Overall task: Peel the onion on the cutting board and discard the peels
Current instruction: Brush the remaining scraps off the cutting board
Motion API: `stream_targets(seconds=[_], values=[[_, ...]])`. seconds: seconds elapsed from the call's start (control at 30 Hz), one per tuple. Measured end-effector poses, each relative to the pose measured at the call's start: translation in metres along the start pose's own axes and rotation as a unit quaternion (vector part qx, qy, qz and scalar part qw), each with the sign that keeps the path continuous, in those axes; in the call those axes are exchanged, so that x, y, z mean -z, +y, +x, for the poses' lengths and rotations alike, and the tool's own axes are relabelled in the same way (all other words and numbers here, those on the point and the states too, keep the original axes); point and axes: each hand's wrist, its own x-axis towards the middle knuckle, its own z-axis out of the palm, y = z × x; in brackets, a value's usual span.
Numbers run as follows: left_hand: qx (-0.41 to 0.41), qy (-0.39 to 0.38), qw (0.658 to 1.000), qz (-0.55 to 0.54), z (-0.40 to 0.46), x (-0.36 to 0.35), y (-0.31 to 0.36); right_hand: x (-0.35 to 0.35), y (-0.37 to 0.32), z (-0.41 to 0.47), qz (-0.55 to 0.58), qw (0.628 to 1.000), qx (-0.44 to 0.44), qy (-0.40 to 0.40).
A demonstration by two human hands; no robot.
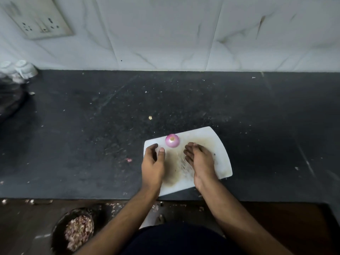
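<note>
Left hand (153,163) over near-left part of cutting board (221,153), fingers loosely curled, holding nothing. Right hand (199,159) opposite, fingers relaxed, also empty. Both just short of onion (172,140), not touching. Onion purple, sits alone near board's far edge, between fingertips. Likely step: pick-up. Advice: cup from both sides, then catch skin at one end with fingernail. Dark bin (73,230) with peels on floor, lower left.
</note>
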Motion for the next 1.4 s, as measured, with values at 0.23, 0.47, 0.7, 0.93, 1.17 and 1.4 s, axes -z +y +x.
stream_targets(seconds=[0.23, 0.47, 0.7, 0.93, 1.17, 1.4], values=[[-0.182, -0.117, 0.913, 0.347, 0.038, -0.001, -0.021, -0.019, 0.006, 0.040, -0.290, 0.921, 0.257, -0.030], [-0.277, -0.116, 0.833, 0.464, 0.054, 0.003, -0.026, -0.017, 0.008, 0.062, -0.507, 0.766, 0.382, -0.100], [-0.332, -0.169, 0.784, 0.497, 0.088, -0.006, -0.012, 0.025, 0.015, 0.060, -0.481, 0.795, 0.369, -0.013], [-0.350, -0.164, 0.789, 0.478, 0.094, -0.008, -0.010, 0.034, 0.017, 0.067, -0.505, 0.769, 0.385, -0.071], [-0.348, -0.183, 0.720, 0.572, 0.085, -0.012, -0.013, 0.041, 0.011, 0.067, -0.491, 0.777, 0.384, -0.082], [-0.331, -0.239, 0.693, 0.594, 0.069, 0.003, -0.007, 0.046, 0.007, 0.070, -0.502, 0.773, 0.367, -0.128]])
